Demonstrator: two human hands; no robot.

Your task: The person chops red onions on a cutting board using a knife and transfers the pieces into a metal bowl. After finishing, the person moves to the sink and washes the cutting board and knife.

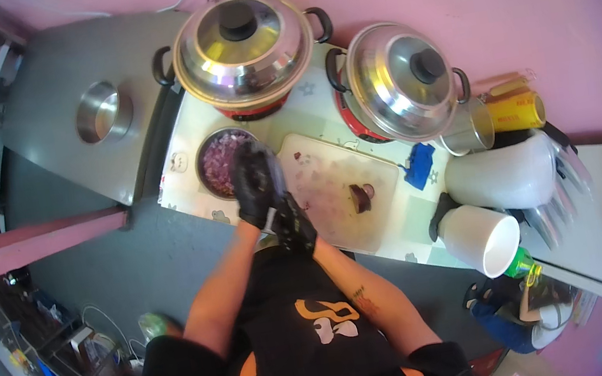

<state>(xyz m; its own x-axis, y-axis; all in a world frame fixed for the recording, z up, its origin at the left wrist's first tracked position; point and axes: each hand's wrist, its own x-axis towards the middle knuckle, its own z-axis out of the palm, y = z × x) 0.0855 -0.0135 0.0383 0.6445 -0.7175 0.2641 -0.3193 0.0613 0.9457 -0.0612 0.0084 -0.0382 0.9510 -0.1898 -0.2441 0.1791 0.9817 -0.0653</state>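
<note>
Both my hands wear black gloves and are close together at the left edge of a pale cutting board [337, 229]. My left hand [254, 180] is over the right rim of a metal bowl [210, 186] of chopped red onion [222, 156], hiding part of it. Along its right side runs a blurred greyish blade [277, 175], seemingly a knife's. Below it, my right hand [294, 225] is closed around the blade's lower end; the handle is hidden. A cut piece of red onion [361, 197] lies on the board, among small scraps and wet marks.
Two lidded electric pots [245, 61] [399, 81] stand behind the board. At right are a blue cloth [419, 166], a metal cylinder [465, 126], a yellow cup [516, 112], stacked plastic cups [499, 174] and a white tub [480, 239]. An empty steel pot [103, 113] sits left; a person [525, 318] is lower right.
</note>
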